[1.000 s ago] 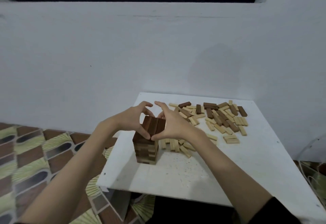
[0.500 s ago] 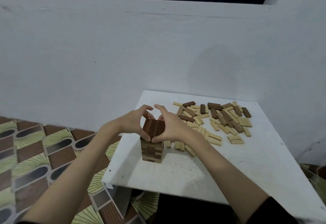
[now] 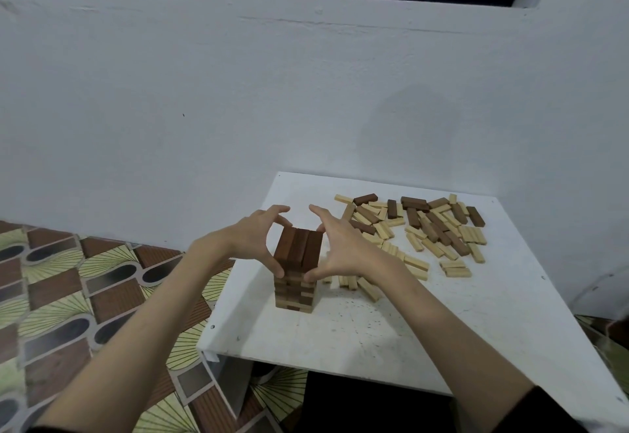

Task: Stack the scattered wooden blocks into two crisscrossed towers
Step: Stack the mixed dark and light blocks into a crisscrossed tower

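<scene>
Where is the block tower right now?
In the head view, the tower stands near the left front of the white table, between the left hand and right hand, left of the scattered blocks.

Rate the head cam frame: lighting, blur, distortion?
Head view: dim, flat, bluish light; soft shadow on the wall above the loose blocks; wide-angle bowing along the wall ledge; tower and both hands, left, right, slightly soft; no glare.
</scene>
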